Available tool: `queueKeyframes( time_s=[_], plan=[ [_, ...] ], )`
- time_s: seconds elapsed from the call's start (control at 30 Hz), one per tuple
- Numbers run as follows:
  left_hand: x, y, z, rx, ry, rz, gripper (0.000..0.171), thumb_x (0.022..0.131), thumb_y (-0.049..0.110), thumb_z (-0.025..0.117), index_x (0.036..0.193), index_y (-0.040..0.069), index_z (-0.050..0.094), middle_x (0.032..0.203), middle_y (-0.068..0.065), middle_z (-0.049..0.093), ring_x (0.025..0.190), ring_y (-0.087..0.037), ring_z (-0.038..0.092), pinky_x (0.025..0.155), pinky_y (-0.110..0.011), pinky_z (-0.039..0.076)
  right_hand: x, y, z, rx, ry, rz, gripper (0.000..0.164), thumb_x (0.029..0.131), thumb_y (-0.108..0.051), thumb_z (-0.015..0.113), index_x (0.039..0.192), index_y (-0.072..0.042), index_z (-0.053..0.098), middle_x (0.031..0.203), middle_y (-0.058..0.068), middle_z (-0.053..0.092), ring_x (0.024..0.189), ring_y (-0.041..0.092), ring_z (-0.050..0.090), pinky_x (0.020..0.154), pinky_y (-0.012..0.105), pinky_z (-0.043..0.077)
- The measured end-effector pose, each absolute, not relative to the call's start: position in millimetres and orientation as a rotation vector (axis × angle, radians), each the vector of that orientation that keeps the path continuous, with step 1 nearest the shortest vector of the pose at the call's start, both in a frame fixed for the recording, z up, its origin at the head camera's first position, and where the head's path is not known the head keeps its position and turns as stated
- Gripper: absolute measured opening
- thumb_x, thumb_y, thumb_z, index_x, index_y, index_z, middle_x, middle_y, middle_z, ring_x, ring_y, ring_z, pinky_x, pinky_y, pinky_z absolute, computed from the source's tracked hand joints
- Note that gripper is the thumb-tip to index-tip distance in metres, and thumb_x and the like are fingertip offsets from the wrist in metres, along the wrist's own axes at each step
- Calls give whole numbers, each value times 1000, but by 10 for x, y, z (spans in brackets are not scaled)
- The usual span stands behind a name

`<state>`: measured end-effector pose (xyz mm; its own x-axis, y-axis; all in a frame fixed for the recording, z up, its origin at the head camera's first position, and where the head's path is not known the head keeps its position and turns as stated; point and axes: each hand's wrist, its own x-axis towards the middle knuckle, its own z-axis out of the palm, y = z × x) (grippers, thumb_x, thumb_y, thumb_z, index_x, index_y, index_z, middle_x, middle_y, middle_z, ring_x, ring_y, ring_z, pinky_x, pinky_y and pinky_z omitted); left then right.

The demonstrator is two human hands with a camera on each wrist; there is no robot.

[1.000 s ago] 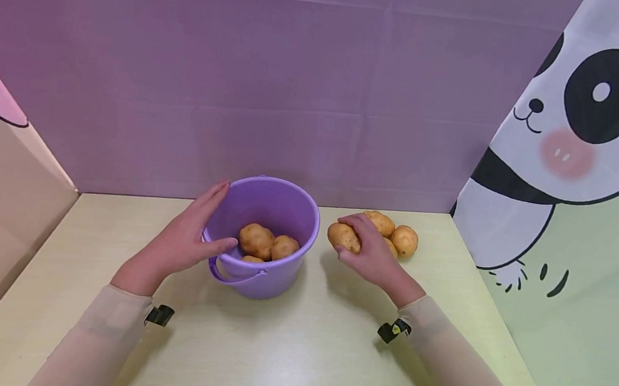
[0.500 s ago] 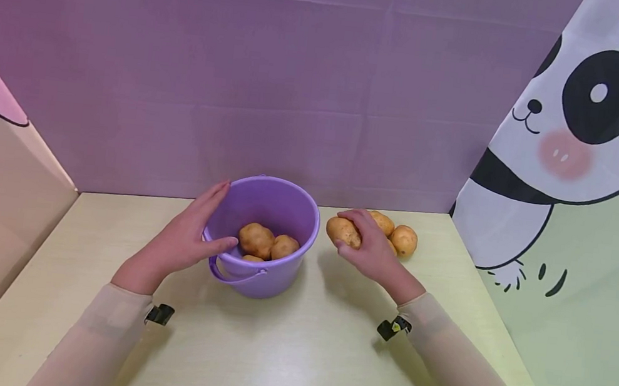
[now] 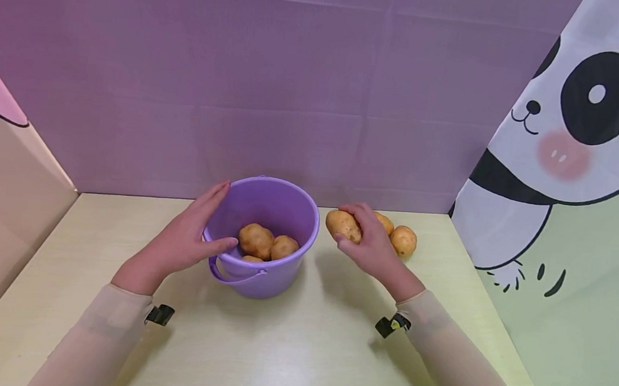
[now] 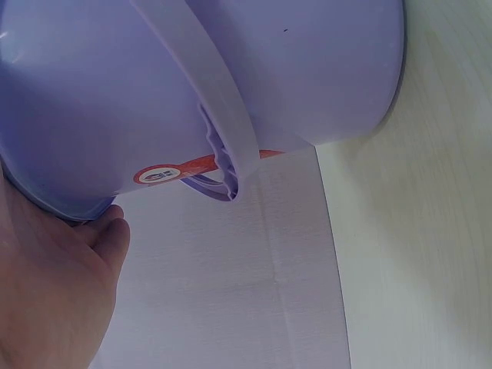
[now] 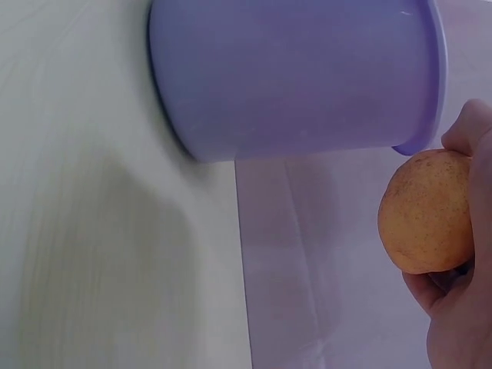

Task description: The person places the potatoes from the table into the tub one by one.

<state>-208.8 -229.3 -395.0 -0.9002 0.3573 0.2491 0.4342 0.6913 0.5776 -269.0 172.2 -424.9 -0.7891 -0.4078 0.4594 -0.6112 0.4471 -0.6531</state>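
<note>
In the head view a purple bucket (image 3: 278,278) stands upright on the table, several potatoes (image 3: 256,240) lying inside it. Against its left side my left hand (image 3: 182,239) holds the rim, thumb reaching over the edge. The left wrist view shows fingertips (image 4: 114,238) at the rim and the bucket's handle (image 4: 223,100) hanging down. My right hand (image 3: 374,247) grips a potato (image 3: 342,225) above the table, right of the bucket. The right wrist view has this potato (image 5: 427,211) close to the bucket's rim; part of it is hidden by the hand.
Behind my right hand lie more potatoes (image 3: 404,241) on the pale table (image 3: 280,366), partly covered by that hand. A purple backdrop (image 3: 297,91) rises at the table's far edge. Printed panels flank the table, a panda (image 3: 579,108) on the right one.
My right hand has lifted the potato a little and shifted it slightly left, away from the other potatoes. The left hand and the bucket stay in place.
</note>
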Motion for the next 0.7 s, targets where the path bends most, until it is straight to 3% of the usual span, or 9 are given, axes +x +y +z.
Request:
queueKeyframes(
  time_s=[0.7],
  plan=[
    [-2094,-2295,-3954,-663,-2768,-991,107,98,45,80,176,3,20,184,-16,15,167,-45,19,128,-73,26,-2714,1626,-4080,864,-2434,1326,53,95,-18,75,146,-6,66,141,8,62,115,26,63,91,44,58]
  ],
)
